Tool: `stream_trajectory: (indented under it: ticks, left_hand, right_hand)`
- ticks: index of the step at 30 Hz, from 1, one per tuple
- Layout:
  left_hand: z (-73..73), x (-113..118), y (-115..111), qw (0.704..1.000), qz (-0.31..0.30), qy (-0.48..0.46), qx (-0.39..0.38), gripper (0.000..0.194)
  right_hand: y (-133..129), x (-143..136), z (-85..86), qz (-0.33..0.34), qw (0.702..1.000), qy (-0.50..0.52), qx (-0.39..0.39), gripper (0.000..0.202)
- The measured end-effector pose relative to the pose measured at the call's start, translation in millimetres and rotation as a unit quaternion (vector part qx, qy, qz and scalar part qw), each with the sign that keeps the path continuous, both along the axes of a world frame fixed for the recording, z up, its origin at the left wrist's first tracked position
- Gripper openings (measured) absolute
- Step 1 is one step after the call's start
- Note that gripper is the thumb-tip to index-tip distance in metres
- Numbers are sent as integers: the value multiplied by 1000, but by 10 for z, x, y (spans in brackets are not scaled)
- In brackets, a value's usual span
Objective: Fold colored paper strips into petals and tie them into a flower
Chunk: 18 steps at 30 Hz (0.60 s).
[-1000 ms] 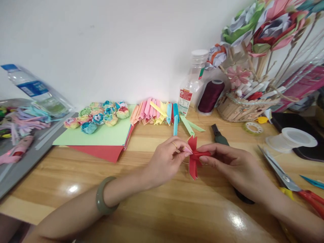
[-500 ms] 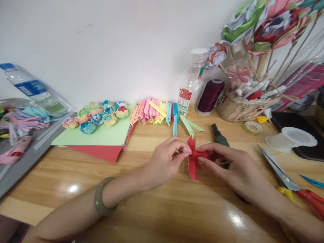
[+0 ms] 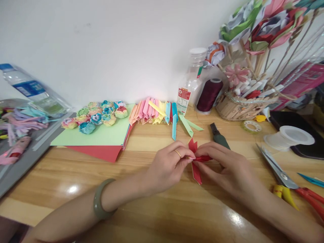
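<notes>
Red folded paper strips (image 3: pixel 196 172) are held between my two hands, over the right half of the table. My left hand (image 3: pixel 168 162), with a gold ring, pinches the middle of the red paper between thumb and index finger. My right hand (image 3: pixel 227 165) grips its right side between thumb and fingers. One notched end sticks up above the fingertips and another strip points down toward me. The fingertips hide where the strips meet. Just behind are loose green strips (image 3: pixel 186 125) and a blue folded strip (image 3: pixel 174 127).
Paper flowers (image 3: pixel 97 118) rest on green sheets (image 3: pixel 76 139) at left. A row of folded strips (image 3: pixel 146 109) lines the wall. Scissors (image 3: pixel 283 175), a white spool (image 3: pixel 288 138), a dark-green-handled tool (image 3: pixel 219 138) and a clear bottle (image 3: pixel 188 87) stand or lie nearby.
Both hands have shifted slightly down and right with the red paper. The left fingertips now meet the right ones at its middle, and the lower strip has tilted.
</notes>
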<state>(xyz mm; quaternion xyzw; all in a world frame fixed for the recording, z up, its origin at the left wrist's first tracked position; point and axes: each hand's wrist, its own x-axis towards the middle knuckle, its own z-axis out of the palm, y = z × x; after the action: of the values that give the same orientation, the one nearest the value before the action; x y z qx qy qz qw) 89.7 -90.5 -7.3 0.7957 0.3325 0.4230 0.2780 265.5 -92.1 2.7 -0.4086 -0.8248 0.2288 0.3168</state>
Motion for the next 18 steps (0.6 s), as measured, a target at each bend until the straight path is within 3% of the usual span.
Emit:
stream_trajectory:
  ticks: [5,9,12,15,18]
  left_hand:
    - [0,-10,9,998,8,-16,-65,10]
    - [-7,-31,76,983,-11,-78,-166,6]
    - [-21,-48,152,946,-48,-178,-266,4]
    - [-39,-50,201,887,-87,-271,-363,11]
    - [-56,-38,207,853,-111,-294,-417,13]
  right_hand:
    - [12,18,21,7,1000,13,-9,10]
    - [25,56,65,14,999,27,-30,16]
    - [45,98,106,-48,995,61,-58,19]
    - [79,125,127,-146,983,100,-41,18]
    - [98,99,135,-150,984,91,-41,20]
